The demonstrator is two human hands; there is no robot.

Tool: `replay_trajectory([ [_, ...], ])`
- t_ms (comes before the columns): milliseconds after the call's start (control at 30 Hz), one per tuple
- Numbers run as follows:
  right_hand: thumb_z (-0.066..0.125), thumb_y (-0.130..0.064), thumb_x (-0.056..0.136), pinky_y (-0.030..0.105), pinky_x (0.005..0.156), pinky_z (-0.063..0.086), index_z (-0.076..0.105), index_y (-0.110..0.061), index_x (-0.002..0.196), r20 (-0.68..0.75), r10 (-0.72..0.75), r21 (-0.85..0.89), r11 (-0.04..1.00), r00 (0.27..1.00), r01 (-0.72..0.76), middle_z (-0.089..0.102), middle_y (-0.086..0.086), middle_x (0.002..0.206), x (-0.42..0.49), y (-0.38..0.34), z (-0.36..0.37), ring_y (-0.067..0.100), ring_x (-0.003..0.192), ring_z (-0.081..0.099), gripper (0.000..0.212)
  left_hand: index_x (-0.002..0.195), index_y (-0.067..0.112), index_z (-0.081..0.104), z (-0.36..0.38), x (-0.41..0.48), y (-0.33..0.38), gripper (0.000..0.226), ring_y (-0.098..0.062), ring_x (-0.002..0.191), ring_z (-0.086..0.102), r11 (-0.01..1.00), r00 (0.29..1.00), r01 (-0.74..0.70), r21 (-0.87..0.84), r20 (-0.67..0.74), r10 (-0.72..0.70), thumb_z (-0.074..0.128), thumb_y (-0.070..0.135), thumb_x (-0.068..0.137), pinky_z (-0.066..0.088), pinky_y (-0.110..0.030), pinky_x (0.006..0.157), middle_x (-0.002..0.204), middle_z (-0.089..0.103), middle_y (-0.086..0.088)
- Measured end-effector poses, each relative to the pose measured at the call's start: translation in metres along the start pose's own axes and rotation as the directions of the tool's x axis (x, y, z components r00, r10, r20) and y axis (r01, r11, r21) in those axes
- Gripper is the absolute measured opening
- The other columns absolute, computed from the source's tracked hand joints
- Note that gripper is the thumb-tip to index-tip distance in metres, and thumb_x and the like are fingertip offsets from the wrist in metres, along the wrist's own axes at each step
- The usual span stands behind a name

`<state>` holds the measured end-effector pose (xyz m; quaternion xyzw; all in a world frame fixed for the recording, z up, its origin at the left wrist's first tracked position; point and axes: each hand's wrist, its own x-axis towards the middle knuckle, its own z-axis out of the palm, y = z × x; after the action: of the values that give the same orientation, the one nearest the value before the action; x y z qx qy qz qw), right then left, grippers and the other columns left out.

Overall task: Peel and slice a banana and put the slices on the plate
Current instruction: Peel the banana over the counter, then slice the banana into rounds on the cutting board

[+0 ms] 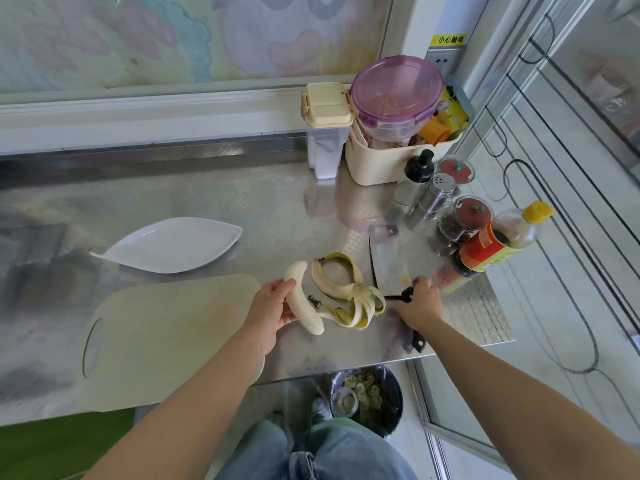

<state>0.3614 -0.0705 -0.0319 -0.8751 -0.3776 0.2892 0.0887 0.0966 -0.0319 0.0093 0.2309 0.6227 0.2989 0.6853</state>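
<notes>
The left hand (273, 306), at centre frame, curls its fingers and thumb round the middle of the peeled banana (300, 292). The fruit hangs just off the right end of the cutting board (166, 341), with both its tips free of the hand. The pale board fills the lower left of the steel table (277, 202). Its handle slot is at the far left, and its lower corner comes close to the table's near edge.

The white leaf-shaped plate (173, 245) sits just above the board, apart from it. Bare steel stretches from the plate to the right and up to the back rail.

The empty peel (346, 292) lies splayed on the table just right of the banana, between the two hands, with a small dark stem bit (314, 301) beside it.

The right hand (420, 303) is wrapped round the black handle of the cleaver (388, 261). The broad blade points toward the upper part of the frame, just right of the peel; I cannot tell whether it rests on the steel.

Right of the blade, jars, shakers (436, 195) and a sauce bottle (491, 244) crowd the table's right edge. A cream tub (374, 164) of containers stands behind them. Below the near edge, at lower centre, a bin (391, 403) stands on the floor.
</notes>
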Motion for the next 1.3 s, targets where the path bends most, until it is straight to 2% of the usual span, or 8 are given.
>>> replay_trajectory([
  [100, 0.058, -0.012, 0.077, 0.035, 0.070, 0.044, 0.053, -0.005, 0.098, -0.055, -0.048, 0.129, 0.990, 0.997, 0.055, 0.057, 0.021, 0.105, 0.000, -0.010, -0.010, 0.032, 0.088, 0.054, 0.022, 0.120, 0.009, 0.055, -0.006, 0.001, -0.002, 0.031, -0.033, 0.101, 0.062, 0.999, 1.000, -0.019, 0.035, -0.021, 0.019, 0.056, 0.023, 0.093, 0.053, -0.040, 0.079, 0.111, 0.062, -0.020],
  [200, 0.053, -0.009, 0.079, 0.032, 0.060, 0.039, 0.048, -0.009, 0.083, -0.105, -0.122, 0.295, 0.944, 0.987, 0.149, 0.058, 0.015, 0.084, -0.013, -0.039, -0.020, 0.031, 0.076, 0.054, 0.007, 0.112, 0.010, 0.059, -0.013, -0.001, 0.002, 0.022, -0.024, 0.076, 0.061, 0.993, 0.996, -0.064, 0.099, -0.059, 0.070, 0.052, 0.021, 0.093, 0.047, -0.031, 0.065, 0.096, 0.065, -0.014],
  [333, 0.060, -0.027, 0.083, 0.038, 0.057, 0.047, 0.045, -0.012, 0.077, -0.088, -0.296, 0.507, 0.809, 0.951, 0.299, 0.061, 0.014, 0.072, -0.046, -0.095, -0.012, 0.024, 0.060, 0.056, 0.022, 0.089, 0.010, 0.059, -0.040, -0.009, 0.008, 0.014, -0.022, 0.062, 0.051, 0.997, 0.991, -0.052, 0.051, -0.120, 0.057, 0.049, 0.018, 0.094, 0.043, -0.030, 0.064, 0.078, 0.058, -0.008],
  [467, 0.067, -0.027, 0.084, 0.027, 0.046, 0.046, 0.046, -0.006, 0.077, 0.065, -0.446, 0.508, 0.785, 0.893, 0.355, 0.064, 0.019, 0.067, -0.072, -0.127, 0.021, 0.009, 0.040, 0.053, 0.031, 0.099, 0.003, 0.059, -0.084, -0.012, 0.009, 0.015, -0.022, 0.064, 0.053, 0.983, 0.983, -0.103, 0.153, -0.135, 0.124, 0.054, 0.015, 0.093, 0.041, -0.027, 0.058, 0.080, 0.056, -0.009],
  [767, 0.061, -0.035, 0.081, 0.047, 0.057, 0.052, 0.042, -0.011, 0.072, 0.102, -0.466, 0.287, 0.860, 0.879, 0.422, 0.059, 0.017, 0.066, -0.125, -0.142, 0.092, 0.034, 0.061, 0.060, 0.032, 0.118, 0.010, 0.058, -0.163, -0.009, 0.008, 0.027, -0.024, 0.076, 0.066, 0.917, 0.982, -0.125, 0.379, -0.086, 0.169, 0.057, 0.015, 0.091, 0.056, -0.035, 0.071, 0.098, 0.062, -0.008],
  [1033, 0.071, -0.040, 0.073, 0.044, 0.063, 0.055, 0.058, -0.014, 0.086, 0.004, -0.189, 0.480, 0.862, 0.982, 0.164, 0.064, 0.011, 0.073, -0.143, -0.128, 0.107, 0.027, 0.065, 0.062, 0.031, 0.102, 0.007, 0.059, -0.157, -0.009, 0.029, 0.013, -0.023, 0.071, 0.064, 0.987, 0.989, -0.047, 0.153, 0.145, 0.025, 0.053, 0.017, 0.097, 0.051, -0.028, 0.060, 0.096, 0.056, -0.012],
  [1167, 0.076, -0.027, 0.077, 0.029, 0.070, 0.054, 0.059, -0.017, 0.100, 0.145, -0.207, 0.509, 0.854, 0.968, 0.106, 0.065, -0.002, 0.083, -0.152, -0.120, 0.102, 0.016, 0.076, 0.063, 0.030, 0.098, 0.008, 0.059, -0.140, -0.009, 0.034, 0.010, -0.018, 0.067, 0.064, 0.992, 0.981, -0.091, 0.091, 0.182, 0.074, 0.051, 0.014, 0.097, 0.053, -0.029, 0.064, 0.093, 0.055, -0.010],
  [1300, 0.073, -0.027, 0.080, 0.037, 0.084, 0.055, 0.058, -0.015, 0.108, 0.304, -0.303, 0.488, 0.864, 0.903, 0.125, 0.067, 0.006, 0.096, -0.151, -0.124, 0.112, 0.020, 0.088, 0.065, 0.034, 0.097, 0.005, 0.060, -0.140, 0.002, 0.037, 0.010, -0.019, 0.065, 0.060, 0.996, 0.995, -0.066, -0.054, 0.074, 0.070, 0.052, 0.012, 0.096, 0.054, -0.034, 0.071, 0.087, 0.053, -0.009],
])
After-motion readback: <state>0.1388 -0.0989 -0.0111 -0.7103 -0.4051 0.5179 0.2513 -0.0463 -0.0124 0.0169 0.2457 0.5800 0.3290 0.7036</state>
